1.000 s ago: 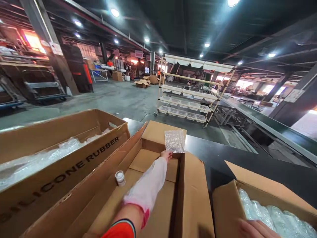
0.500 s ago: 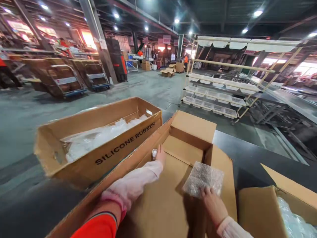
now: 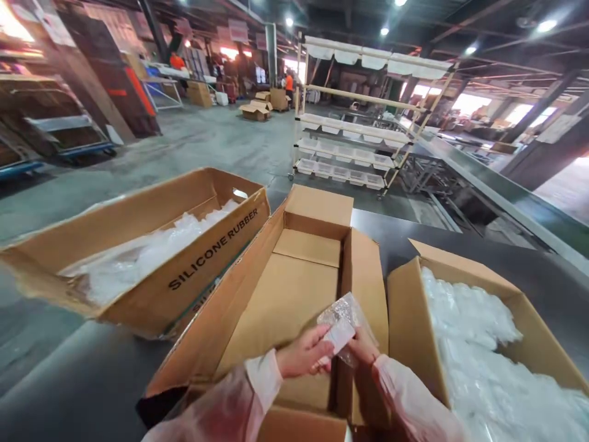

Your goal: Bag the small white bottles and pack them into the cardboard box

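While the empty middle carton sits open between two filled ones, your left hand and right hand both grasp the small jar, half inside its bubble-wrap pouch. Wrapping step; next, seat it fully.

Bare hands emerge from thin, translucent pinkish-white plastic oversleeves gathered at both wrists

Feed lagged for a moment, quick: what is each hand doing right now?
Left hand: closed on a small white item at the bubble wrap bag.
Right hand: grip closed on the bubble wrap bag, above the empty carton.
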